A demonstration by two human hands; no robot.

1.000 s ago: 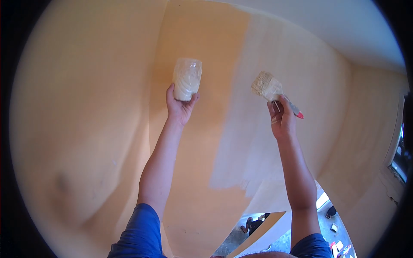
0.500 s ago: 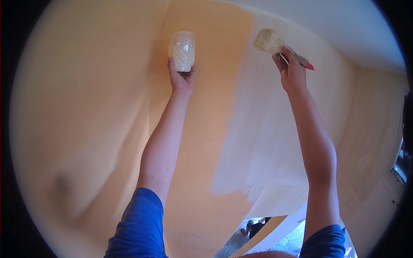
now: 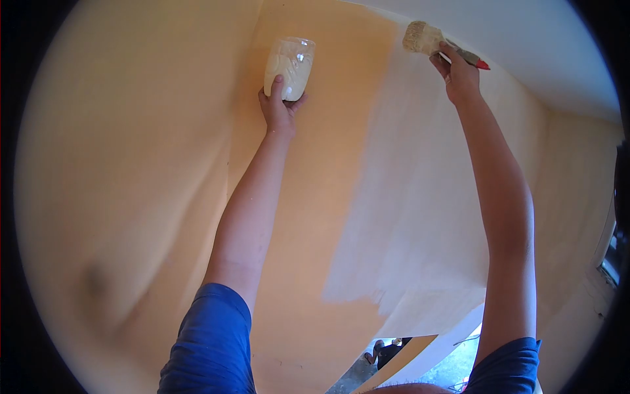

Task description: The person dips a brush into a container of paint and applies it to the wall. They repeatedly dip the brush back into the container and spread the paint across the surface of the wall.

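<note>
My left hand [image 3: 281, 108] is wrapped round the lower part of a clear plastic container [image 3: 296, 69], which is coated inside with cream-coloured paint. It is raised high in front of the orange wall [image 3: 308, 197]. Up at the top right, my right hand [image 3: 461, 77] grips a wide paintbrush [image 3: 423, 38] by its handle, whose end is red. The bristles are caked with pale paint and point left, close to the top of the wall. Below the brush, a whitish painted patch [image 3: 407, 184] covers part of the orange.
The white ceiling [image 3: 525, 46] meets the wall just above the brush. At left, a side wall [image 3: 131, 164] forms a corner. Far below, past the wall's lower edge, a partly seen person [image 3: 387, 354] is near the floor. A window [image 3: 611, 259] is at the right edge.
My right hand has moved the brush up and slightly right, nearer the ceiling. My left hand has lifted the container a little and to the right, tilting it.
</note>
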